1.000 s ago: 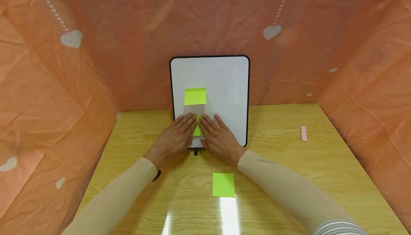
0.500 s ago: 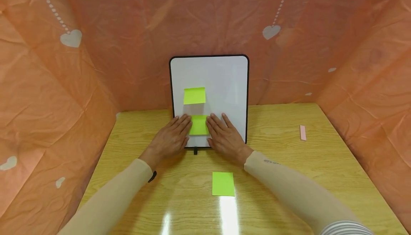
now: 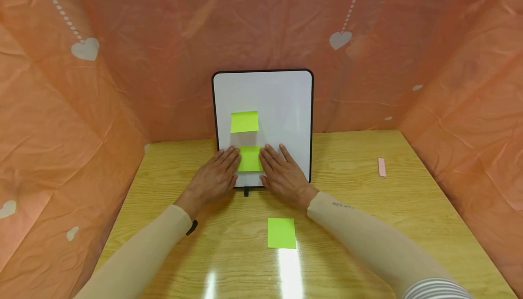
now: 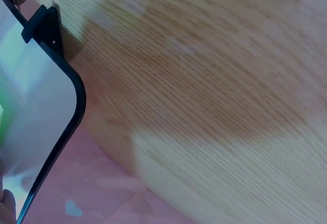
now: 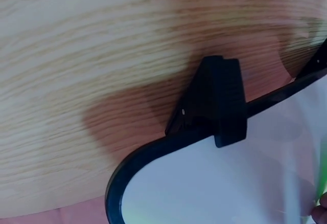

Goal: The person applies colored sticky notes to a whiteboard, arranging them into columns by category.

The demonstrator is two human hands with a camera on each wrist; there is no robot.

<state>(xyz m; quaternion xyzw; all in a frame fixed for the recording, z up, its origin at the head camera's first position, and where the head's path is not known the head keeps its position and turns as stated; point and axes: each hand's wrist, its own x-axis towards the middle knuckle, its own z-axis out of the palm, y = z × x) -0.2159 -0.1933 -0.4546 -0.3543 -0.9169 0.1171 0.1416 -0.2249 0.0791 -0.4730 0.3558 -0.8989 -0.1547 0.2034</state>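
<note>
A small whiteboard (image 3: 282, 103) with a black frame stands upright at the back of the table. Two yellow-green sticky notes are on its face: an upper sticky note (image 3: 244, 122) whose lower edge lifts off the board, and a lower sticky note (image 3: 249, 159). My left hand (image 3: 214, 171) lies with straight fingers at the left edge of the lower note. On its right edge rest the straight fingertips of my right hand (image 3: 283, 169). In the wrist views only bits of fingers show, beside the board's black foot (image 5: 217, 101).
A pad of yellow-green sticky notes (image 3: 281, 233) lies on the wooden table (image 3: 347, 167) in front of the board. Farther right is a small pink strip (image 3: 382, 167). Orange cloth (image 3: 171, 62) with white hearts hangs on three sides.
Both hands have moved apart from the middle of the lower sticky note out to its side edges, uncovering it. In the last half second they have barely moved.
</note>
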